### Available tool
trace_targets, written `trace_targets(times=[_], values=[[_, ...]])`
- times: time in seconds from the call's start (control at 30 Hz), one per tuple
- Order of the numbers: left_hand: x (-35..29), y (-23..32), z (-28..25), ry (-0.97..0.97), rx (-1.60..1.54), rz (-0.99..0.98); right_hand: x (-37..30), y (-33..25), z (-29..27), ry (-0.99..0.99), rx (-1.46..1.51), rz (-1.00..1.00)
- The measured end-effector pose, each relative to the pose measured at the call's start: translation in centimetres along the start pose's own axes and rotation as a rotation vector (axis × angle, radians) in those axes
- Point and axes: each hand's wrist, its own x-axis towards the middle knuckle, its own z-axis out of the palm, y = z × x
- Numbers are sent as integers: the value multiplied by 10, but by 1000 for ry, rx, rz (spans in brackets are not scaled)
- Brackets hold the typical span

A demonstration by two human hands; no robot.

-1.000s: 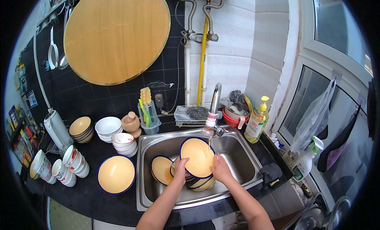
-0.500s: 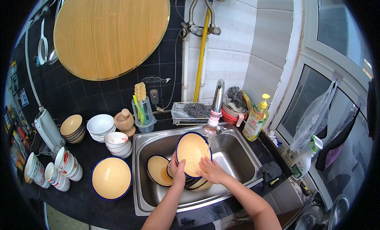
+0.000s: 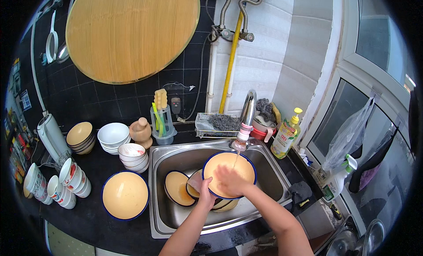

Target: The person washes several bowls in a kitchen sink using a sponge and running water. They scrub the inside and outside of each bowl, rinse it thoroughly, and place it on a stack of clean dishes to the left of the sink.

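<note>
A cream bowl with a blue rim (image 3: 246,165) is tilted under the chrome tap (image 3: 250,107), and a thin stream of water runs into it. My left hand (image 3: 207,195) grips its left rim, thumb on the edge. My right hand (image 3: 231,182) lies inside with fingers spread, slightly blurred, and holds nothing. Below, in the steel sink (image 3: 154,212), a cream bowl with a dark rim (image 3: 177,185) leans at the left, orange residue inside it. Several more bowls (image 3: 225,206) lie beneath the held one, partly hidden.
Left on the black counter stand a large cream bowl (image 3: 125,195), white bowls (image 3: 113,136), stacked cups (image 3: 76,180) and a wooden mortar (image 3: 140,132). Behind the sink is a wire rack (image 3: 218,124). A soap bottle (image 3: 285,139) and a spray bottle (image 3: 337,181) stand right.
The bowl has moved under the water stream and now lies flatter, showing more of its inside. My right hand has moved from its lower right edge to its middle. The view has shifted slightly.
</note>
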Motion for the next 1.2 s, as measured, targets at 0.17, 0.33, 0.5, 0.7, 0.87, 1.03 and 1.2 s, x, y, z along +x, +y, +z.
trace_targets(times=[0.17,0.33,0.5,0.7,0.87,1.03,1.2], values=[[-5,9,3,61,40,-24,-12,21,6,-216,101,-134],[-9,6,10,-4,56,-62,-4,25,16,102,-209,48],[1,-2,-10,20,126,-34,-14,23,22,-205,286,-166],[-9,9,6,-18,122,-98,-15,35,15,377,-445,228],[-3,8,-2,-21,160,-114,11,13,12,416,-132,-161],[0,7,-7,12,180,-66,10,12,-12,433,-199,-55],[24,-6,-29,61,213,278,-9,45,7,514,235,422]])
